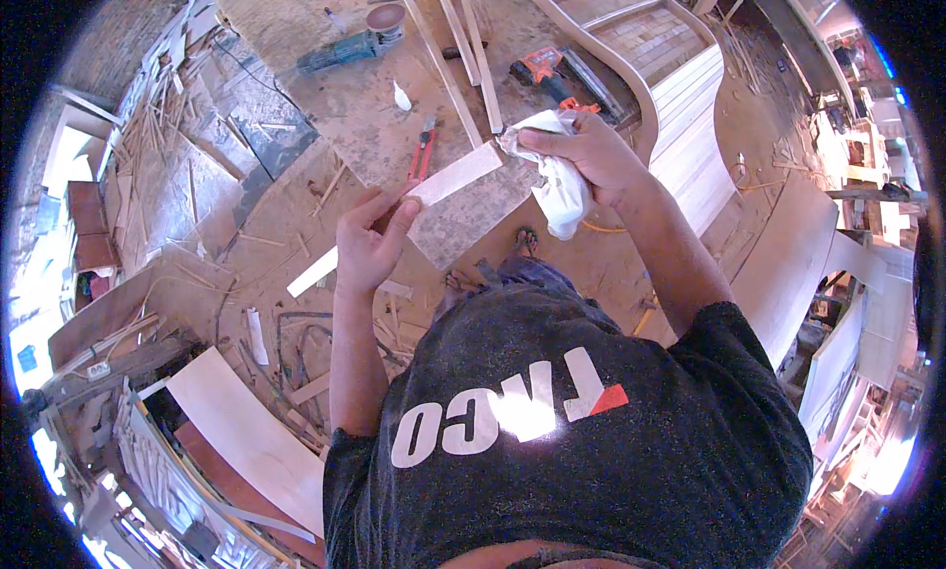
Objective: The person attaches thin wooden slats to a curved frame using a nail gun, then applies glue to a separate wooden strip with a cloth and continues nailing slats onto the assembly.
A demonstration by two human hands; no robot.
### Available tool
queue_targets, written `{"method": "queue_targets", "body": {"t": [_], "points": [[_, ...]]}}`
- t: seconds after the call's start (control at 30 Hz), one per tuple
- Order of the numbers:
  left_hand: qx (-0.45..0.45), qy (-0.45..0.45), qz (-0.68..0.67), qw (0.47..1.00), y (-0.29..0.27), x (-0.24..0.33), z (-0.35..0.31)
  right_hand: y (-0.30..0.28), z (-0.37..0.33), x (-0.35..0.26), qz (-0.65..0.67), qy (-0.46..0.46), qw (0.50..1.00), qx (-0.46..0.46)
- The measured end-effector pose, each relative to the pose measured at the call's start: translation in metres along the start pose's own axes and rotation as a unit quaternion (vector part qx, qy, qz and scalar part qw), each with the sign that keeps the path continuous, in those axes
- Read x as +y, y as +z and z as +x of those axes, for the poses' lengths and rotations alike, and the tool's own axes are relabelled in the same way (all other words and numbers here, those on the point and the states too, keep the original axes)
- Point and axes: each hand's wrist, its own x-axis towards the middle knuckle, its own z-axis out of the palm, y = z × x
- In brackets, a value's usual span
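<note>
The left hand pinches a pale wooden strip between the thumb and the fingers, near its middle. The right hand is closed around a crumpled white bundle, with the thumb pressing on its upper part; whether it is a cloth or a soft bag, one cannot tell. The strip is held in the air, slanting over the near corner of the table, and the bundle is close to its far end. If they touch there, it is not clear from this view.

To work well here, the left hand should probably keep the strip steady and not bend it, because the far end has no visible support. The right hand would do better with light, even pressure, following the length of the strip. The red cutter lies just behind the strip, so the fingers should stay away from it.

The table has a brown, stained top with a greyer patch at the near corner. On it lie a sander with a round disc, an orange power tool, a small white bottle and several thin sticks. To the right stands a curved slatted panel. The floor around is scattered with wood scraps, and a pale board leans at lower left.
</note>
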Motion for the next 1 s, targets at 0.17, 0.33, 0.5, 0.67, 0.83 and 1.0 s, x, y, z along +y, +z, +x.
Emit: {"method": "queue_targets", "body": {"t": [0.17, 0.33, 0.5, 0.67, 0.83, 1.0], "points": [[-0.010, -0.054, -0.022, 0.998, 0.003, -0.005, 0.001, -0.004, 0.003, 0.002, 0.002, -0.006, 1.000, -0.001], [-0.008, -0.040, -0.025, 0.999, 0.007, -0.005, 0.004, -0.010, 0.007, 0.005, -0.013, -0.014, 1.000, 0.002], [-0.004, -0.034, -0.054, 0.998, 0.012, -0.009, 0.006, -0.010, 0.008, 0.002, -0.011, -0.008, 1.000, 0.003], [-0.010, -0.030, -0.043, 0.999, 0.014, -0.012, 0.006, -0.013, 0.009, 0.006, -0.002, -0.011, 1.000, 0.004], [-0.011, -0.011, -0.028, 0.999, 0.014, -0.008, 0.008, -0.012, 0.008, 0.005, 0.023, -0.013, 1.000, 0.007], [-0.006, -0.002, -0.031, 1.000, 0.015, -0.012, 0.007, -0.011, 0.008, 0.003, -0.015, 0.016, 1.000, 0.017]]}}
